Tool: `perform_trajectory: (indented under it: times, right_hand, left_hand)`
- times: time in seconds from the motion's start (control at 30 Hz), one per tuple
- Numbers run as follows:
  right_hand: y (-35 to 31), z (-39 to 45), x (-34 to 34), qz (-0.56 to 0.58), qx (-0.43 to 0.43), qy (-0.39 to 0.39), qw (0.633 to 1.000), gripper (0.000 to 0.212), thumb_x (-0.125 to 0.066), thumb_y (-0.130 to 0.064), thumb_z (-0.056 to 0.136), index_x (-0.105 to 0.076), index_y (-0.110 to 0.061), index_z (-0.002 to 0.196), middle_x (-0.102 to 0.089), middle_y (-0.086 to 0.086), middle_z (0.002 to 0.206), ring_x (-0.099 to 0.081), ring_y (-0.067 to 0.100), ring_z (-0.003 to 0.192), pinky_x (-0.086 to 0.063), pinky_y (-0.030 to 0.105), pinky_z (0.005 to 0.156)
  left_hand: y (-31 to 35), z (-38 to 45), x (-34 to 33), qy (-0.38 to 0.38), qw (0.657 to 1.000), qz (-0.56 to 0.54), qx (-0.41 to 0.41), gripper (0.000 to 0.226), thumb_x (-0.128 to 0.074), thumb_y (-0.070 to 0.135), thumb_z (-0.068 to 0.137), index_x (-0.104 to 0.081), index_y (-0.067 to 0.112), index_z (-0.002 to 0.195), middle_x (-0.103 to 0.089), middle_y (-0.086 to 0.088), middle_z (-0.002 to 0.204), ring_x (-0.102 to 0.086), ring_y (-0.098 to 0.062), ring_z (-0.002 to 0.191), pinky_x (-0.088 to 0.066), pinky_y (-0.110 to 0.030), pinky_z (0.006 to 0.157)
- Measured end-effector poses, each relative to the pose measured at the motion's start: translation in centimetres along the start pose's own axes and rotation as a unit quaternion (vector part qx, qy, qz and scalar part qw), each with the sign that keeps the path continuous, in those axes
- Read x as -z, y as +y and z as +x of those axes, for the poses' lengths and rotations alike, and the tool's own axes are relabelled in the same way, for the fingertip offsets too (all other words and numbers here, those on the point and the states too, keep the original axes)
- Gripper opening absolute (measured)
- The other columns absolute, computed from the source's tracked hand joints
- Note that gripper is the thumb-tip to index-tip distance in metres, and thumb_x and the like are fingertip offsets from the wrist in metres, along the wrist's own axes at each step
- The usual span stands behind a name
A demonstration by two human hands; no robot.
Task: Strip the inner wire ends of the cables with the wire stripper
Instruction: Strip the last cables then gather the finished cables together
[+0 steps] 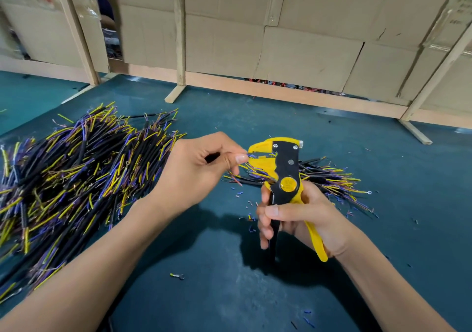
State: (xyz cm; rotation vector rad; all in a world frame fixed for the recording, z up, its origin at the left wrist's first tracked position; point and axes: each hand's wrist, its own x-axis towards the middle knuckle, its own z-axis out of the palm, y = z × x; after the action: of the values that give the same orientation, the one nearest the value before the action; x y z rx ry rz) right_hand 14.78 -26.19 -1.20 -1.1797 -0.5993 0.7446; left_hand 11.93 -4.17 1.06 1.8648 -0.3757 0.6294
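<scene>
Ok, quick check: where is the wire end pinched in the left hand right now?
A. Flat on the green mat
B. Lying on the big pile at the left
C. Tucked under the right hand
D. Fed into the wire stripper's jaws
D: the left hand pinches a cable with its blue wire end reaching into the head of the yellow wire stripper, which the right hand grips by the handles.

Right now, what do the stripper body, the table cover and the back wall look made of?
Wire stripper: glossy yellow plastic over matte black plates, probably metal, with bright screws. Table cover: dull teal, looks like felt or a rubber mat; can't tell which. Back wall: brown corrugated cardboard, creased and torn, on bare wood battens.
</scene>
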Motion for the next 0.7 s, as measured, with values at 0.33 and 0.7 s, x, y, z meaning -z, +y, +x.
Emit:
perform_trajectory:
  times: [0.33, 0.7]
  right_hand:
    - [-0.07, -0.14, 0.08, -0.018, 0.009, 0.004, 1.0, 0.016, -0.072, -0.004, 0.083, -0.063, -0.004, 0.097, -0.059, 0.022, 0.077, -0.056, 0.033, 0.065, -0.054, 0.048, 0.065]
    - [-0.22, -0.18, 0.25, -0.01, 0.016, -0.007, 1.0, 0.014, -0.069, -0.003, 0.084, -0.061, -0.003, 0.095, -0.055, 0.019, 0.073, -0.055, 0.032, 0.064, -0.053, 0.048, 0.064]
  left_hand:
    - [0.17, 0.05, 0.24, -0.024, 0.998, 0.052, -0.013, 0.012, -0.067, 0.023, 0.093, -0.076, 0.015, 0.089, -0.072, 0.004, 0.074, -0.06, -0.027, 0.063, -0.047, -0.039, 0.058]
    - [0.63, -0.32, -0.41, -0.012, 0.996, 0.085, -0.035, 0.01, -0.067, 0.014, 0.095, -0.068, 0.022, 0.089, -0.07, 0.018, 0.075, -0.058, -0.011, 0.059, -0.042, -0.019, 0.056]
